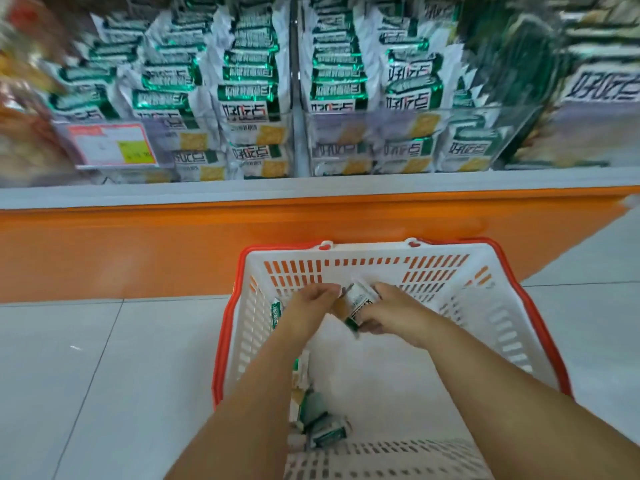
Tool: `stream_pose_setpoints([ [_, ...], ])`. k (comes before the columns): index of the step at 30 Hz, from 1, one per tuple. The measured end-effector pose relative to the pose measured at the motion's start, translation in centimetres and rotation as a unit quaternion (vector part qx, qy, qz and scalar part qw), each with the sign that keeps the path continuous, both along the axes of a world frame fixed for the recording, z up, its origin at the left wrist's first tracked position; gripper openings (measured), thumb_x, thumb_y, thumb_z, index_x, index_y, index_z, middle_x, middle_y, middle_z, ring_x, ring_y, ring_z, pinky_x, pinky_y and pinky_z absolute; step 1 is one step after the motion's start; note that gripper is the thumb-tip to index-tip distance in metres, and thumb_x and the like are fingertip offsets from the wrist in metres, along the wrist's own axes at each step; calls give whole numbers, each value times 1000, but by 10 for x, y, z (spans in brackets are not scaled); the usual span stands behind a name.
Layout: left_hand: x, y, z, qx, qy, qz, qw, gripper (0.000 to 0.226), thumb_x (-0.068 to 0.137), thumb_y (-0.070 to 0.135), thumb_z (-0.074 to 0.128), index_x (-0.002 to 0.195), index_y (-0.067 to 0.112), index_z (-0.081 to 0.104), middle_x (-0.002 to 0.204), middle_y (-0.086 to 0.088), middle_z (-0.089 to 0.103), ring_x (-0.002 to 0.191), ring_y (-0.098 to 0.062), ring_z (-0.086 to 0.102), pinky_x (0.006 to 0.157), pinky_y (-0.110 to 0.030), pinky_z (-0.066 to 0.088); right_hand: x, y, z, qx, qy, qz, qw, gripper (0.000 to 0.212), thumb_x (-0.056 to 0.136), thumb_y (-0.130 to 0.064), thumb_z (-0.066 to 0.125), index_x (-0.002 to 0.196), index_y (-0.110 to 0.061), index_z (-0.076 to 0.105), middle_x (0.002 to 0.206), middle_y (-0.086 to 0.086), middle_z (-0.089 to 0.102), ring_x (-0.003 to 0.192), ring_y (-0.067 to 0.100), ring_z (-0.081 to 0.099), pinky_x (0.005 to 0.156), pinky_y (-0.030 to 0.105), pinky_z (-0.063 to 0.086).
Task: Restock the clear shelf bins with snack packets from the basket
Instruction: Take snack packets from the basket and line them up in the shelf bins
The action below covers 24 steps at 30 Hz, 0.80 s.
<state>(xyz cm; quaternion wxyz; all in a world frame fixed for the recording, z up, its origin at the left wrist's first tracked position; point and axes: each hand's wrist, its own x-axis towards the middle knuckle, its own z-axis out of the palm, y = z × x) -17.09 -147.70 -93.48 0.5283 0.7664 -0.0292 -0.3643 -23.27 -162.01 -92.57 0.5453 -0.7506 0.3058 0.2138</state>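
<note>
Pick step: we've got both hands down in the basket (pixel 346 251). Our right hand (pixel 398 317) is curled round one snack packet (pixel 358 301), held clear of the basket floor. Our left hand (pixel 311 301) has its fingers curled at the packet's top edge, but it's too blurred to tell if it pinches. Spare packets (pixel 318 420) lie near-left on the floor. Next, we reckon: lift to the clear bins (pixel 346 133) above. They look near full, so we need a gap.

Both hands reach into the white basket (pixel 502 327) on the floor. The right hand (pixel 391 315) grips a snack packet (pixel 358 301); the left hand (pixel 308 303) touches it. Far off, clear bins (pixel 381 126) hold packets.
</note>
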Motion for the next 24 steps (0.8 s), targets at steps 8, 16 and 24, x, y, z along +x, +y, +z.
stream_pose_setpoints([
  [8, -7, -8, 127, -65, -145, -117, 980, 23, 91, 31, 60, 114, 29, 57, 108, 8, 64, 101, -16, 62, 91, -39, 51, -15, -38, 155, -235, -76, 153, 957, 44, 80, -13, 73, 117, -13, 49, 96, 2, 59, 79, 17, 55, 64, 27, 44],
  [16, -25, -36, 218, -19, -355, -219, 909, 50, 87, 27, 67, 133, 35, 47, 120, 11, 53, 98, -6, 58, 73, -21, 45, -41, -38, 233, -322, -242, 134, 906, 37, 80, -15, 71, 104, -22, 44, 105, -1, 59, 97, 18, 56, 77, 34, 47],
  [24, 3, -59, 252, 23, -495, -187, 848, 40, 92, 27, 60, 130, 33, 50, 114, 13, 48, 81, -3, 50, 73, -20, 39, -28, -65, 238, -353, -387, -48, 850, 43, 82, -39, 69, 120, -27, 54, 124, -7, 56, 119, 16, 48, 101, 44, 39],
])
